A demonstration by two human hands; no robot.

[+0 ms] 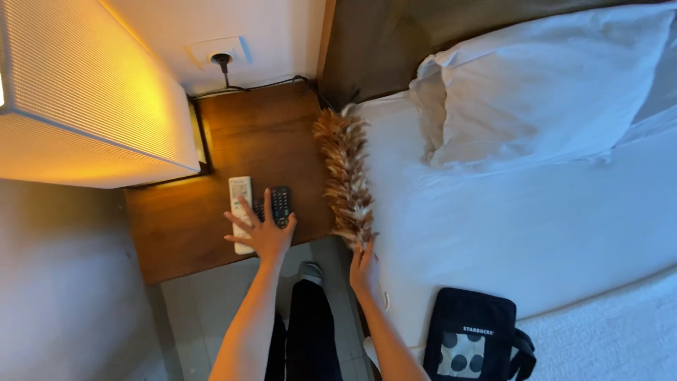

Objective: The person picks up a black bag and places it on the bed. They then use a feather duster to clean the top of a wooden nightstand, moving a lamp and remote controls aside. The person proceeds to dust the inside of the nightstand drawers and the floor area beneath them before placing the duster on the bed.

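Observation:
My left hand (262, 231) lies spread, fingers apart, over two remotes on the wooden nightstand (183, 226): a white remote (240, 194) and a black remote (281, 202). My right hand (363, 270) grips the handle of a brown feather duster (347, 173). The duster's feathers run along the gap between the nightstand's right edge and the side of the bed.
A lit lamp shade (84, 99) fills the upper left. A wall socket (218, 53) with a plugged black cord sits behind the nightstand. The bed (508, 219) carries a white pillow (543, 85) and a black bag (471, 339). Grey floor tiles (197, 317) lie below.

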